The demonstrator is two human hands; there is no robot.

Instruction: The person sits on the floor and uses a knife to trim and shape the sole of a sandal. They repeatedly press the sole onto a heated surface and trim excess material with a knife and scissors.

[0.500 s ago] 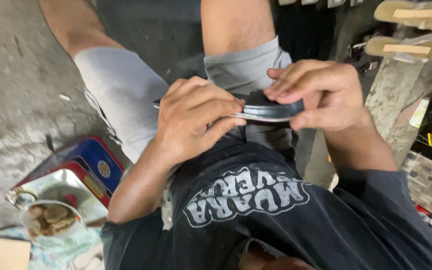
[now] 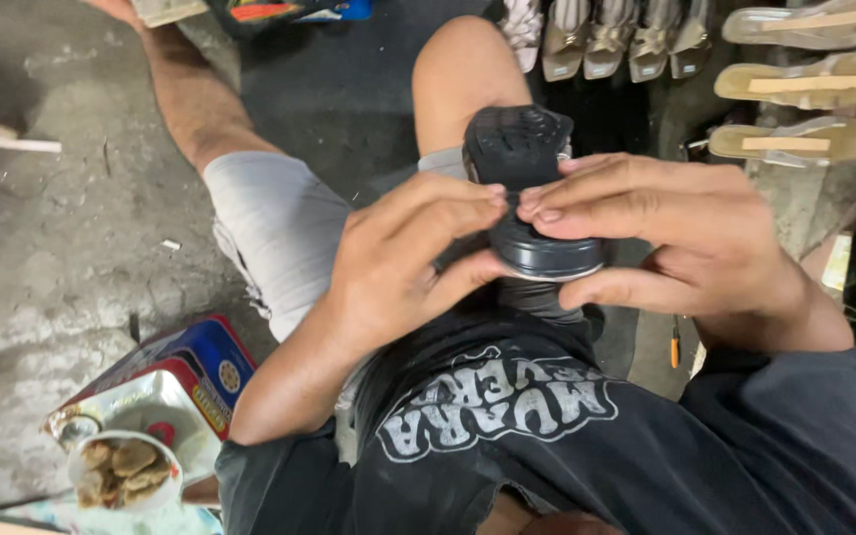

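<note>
Head view, near to far. Dark shirt with a curved white printed emblem fills the bottom edge. At lower left, a small bowl of fried snacks [image 2: 119,470] sits on an open rectangular tin [image 2: 165,381] with blue sides, red trim and a round yellow emblem. Above the lap, left hand [image 2: 403,263] and right hand [image 2: 681,233] both clamp a black shoe sole [image 2: 537,203], fingertips meeting on top, thumbs beneath; it is held up close, heel end nearest, apparently to press along its edge. Beyond, on dark floor, a row of beige sandals [image 2: 606,40]; at far right, tan insoles [image 2: 804,84] with paler rectangular strips.
</note>
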